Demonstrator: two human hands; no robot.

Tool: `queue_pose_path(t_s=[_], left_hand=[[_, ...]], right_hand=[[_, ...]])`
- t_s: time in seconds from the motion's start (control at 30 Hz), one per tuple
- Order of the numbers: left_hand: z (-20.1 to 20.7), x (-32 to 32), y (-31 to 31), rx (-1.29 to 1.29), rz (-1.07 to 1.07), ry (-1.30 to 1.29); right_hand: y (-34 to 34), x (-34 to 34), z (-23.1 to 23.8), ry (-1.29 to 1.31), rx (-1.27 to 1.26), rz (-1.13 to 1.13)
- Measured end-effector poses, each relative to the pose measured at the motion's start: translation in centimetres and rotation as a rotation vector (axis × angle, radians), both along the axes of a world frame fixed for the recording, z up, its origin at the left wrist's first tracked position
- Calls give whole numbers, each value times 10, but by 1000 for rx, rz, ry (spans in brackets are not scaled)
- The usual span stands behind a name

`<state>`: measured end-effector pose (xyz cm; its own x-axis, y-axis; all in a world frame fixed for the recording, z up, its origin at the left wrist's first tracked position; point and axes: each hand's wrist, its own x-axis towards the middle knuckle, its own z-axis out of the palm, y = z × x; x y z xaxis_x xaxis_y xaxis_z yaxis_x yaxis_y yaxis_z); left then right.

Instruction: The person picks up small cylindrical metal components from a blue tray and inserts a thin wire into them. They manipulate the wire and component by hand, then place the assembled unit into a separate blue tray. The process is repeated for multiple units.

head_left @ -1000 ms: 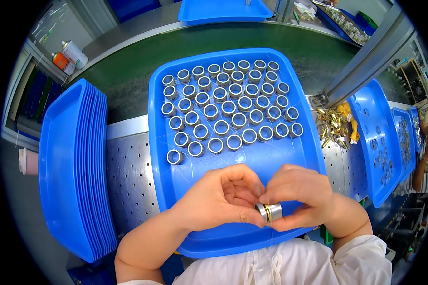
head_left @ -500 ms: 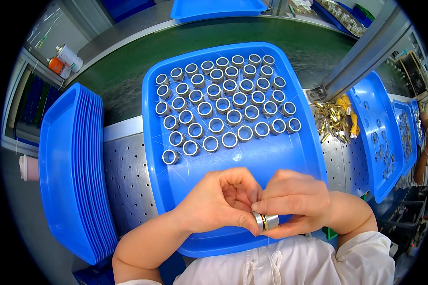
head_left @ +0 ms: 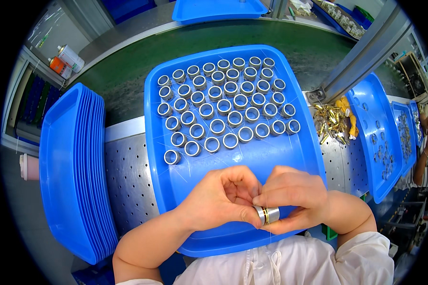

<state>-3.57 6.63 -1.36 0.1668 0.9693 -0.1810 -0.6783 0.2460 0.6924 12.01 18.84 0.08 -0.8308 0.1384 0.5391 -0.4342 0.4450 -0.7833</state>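
Observation:
Both hands meet over the near right part of a blue tray (head_left: pixel 214 168). My left hand (head_left: pixel 223 197) is closed, its thumb pressing the left end of a short silver metal cylinder (head_left: pixel 273 215) with gold-coloured bands. My right hand (head_left: pixel 299 194) grips the same cylinder from the right, fingers below it and the thumb and forefinger above. A thin wire or thread hangs near the cylinder; where its upper end goes is hidden by the fingers. Beyond my hands, many similar silver rings (head_left: pixel 234 118) stand on end in the tray in uneven rows, with fine wires sticking out.
A stack of blue trays (head_left: pixel 57 166) stands at the left on a perforated metal table (head_left: pixel 128 171). To the right lie a heap of brass-coloured pieces (head_left: pixel 330 123), a yellow cloth (head_left: pixel 347 116) and another blue tray (head_left: pixel 373 175). A metal post (head_left: pixel 361 52) rises there. Behind runs a green belt (head_left: pixel 128 71).
The cylinder has turned slightly between my fingers and sits a little higher in the picture. My right hand has shifted slightly. The view has moved a little; the rings in the tray stay put.

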Motion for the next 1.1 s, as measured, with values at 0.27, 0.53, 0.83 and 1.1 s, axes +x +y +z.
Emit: queue_pose_path(t_s=[0.27,0.53,0.83,1.1], left_hand=[[10,2,-1,120,305,424],[12,1,2,537,334,1260],[14,-1,5,663,437,1290],[14,4,-1,423,419,912]], right_hand=[[0,6,0,-159,-148,-262],[8,8,-1,-118,-99,-182],[8,7,-1,-163,-302,-91],[11,6,4,-176,-165,-136]])
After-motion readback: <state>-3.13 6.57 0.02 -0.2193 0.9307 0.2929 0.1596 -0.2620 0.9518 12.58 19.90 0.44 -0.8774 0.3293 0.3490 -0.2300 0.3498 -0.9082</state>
